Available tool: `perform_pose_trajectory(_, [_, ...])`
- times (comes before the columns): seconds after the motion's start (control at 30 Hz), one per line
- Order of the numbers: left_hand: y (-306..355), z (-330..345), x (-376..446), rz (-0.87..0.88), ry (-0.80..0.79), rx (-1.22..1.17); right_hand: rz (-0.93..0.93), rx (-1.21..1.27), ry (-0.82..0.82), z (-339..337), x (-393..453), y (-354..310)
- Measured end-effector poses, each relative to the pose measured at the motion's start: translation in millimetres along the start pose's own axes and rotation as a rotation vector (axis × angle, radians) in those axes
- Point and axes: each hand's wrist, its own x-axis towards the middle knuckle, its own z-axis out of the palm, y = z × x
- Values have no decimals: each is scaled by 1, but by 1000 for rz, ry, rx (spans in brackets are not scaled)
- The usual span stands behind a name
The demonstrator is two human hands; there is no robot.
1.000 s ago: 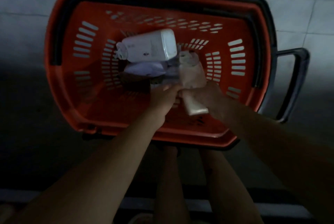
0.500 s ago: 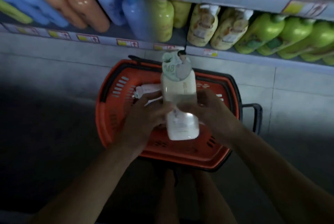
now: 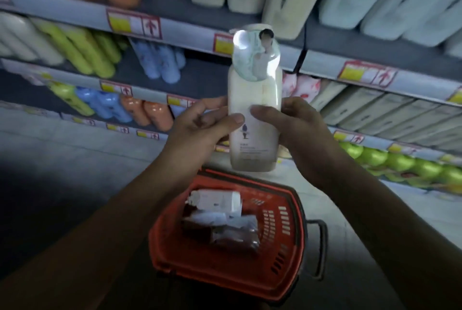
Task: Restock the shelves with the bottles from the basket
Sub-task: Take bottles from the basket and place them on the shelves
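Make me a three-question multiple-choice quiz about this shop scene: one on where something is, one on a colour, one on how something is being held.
1. Where is the basket?
A. On the floor below the hands
B. On the top shelf
C. Hanging from the left arm

2. What colour is the basket?
A. Blue
B. Orange-red
C. Green

3. How is the pale bottle held?
A. Lying flat in the basket
B. Upright, gripped by both hands
C. Upside down in one hand

Answers:
1 A: the basket sits on the floor beneath the raised hands.
2 B: its rim and walls are orange-red.
3 B: the bottle stands cap up, with the left hand and right hand curled round its sides.
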Motion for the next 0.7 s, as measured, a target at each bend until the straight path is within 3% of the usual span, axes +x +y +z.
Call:
perform_pose_trajectory(0.2, [46, 14, 24, 230, 51, 91, -112, -29, 132, 13, 12, -57])
perform_pose_trajectory(0.5, [90, 23, 66, 497, 109, 241, -291, 64, 172, 28, 48, -95])
perform_pose_trajectory(0.7, [105, 28, 91, 627, 118, 273, -462, 4, 384, 50, 59, -109])
